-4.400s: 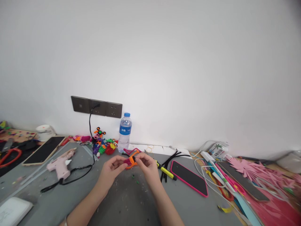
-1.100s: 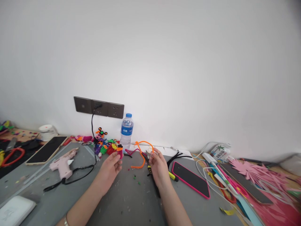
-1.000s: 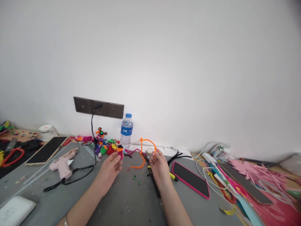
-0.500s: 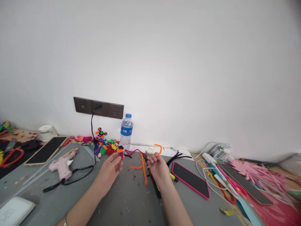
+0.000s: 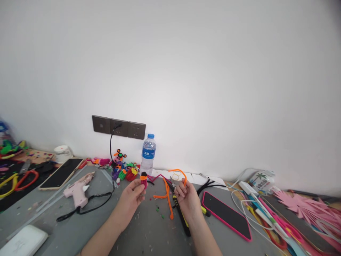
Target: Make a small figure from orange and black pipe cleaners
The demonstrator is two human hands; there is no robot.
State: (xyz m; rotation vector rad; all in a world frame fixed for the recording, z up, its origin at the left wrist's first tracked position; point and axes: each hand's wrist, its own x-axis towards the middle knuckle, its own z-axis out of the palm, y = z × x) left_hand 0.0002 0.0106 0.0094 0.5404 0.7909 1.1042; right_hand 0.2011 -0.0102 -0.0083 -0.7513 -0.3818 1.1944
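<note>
Between its thumb and fingers, my left hand (image 5: 132, 197) holds a small magenta piece (image 5: 144, 181) with an orange band and a black top, upright. My right hand (image 5: 188, 199) pinches a curved orange pipe cleaner (image 5: 179, 171), whose free end points left. Beside and partly under my right hand lie black-and-yellow pliers (image 5: 181, 215). More orange pipe cleaners (image 5: 168, 199) lie on the grey table (image 5: 149, 234) between my hands. A bent magenta pipe cleaner (image 5: 158, 176) is behind them.
A water bottle (image 5: 148, 153) stands by the wall, with colourful pipe-cleaner figures (image 5: 128, 171) to its left. A pink glue gun (image 5: 78, 193) with a black cord lies left. Right are a pink-edged phone (image 5: 226, 215), white cables and pink paper (image 5: 301, 206).
The view has shifted slightly, so the scene sits further right and lower. The orange pipe cleaner in my right hand now shows more length and reaches further left. My left hand keeps its hold.
</note>
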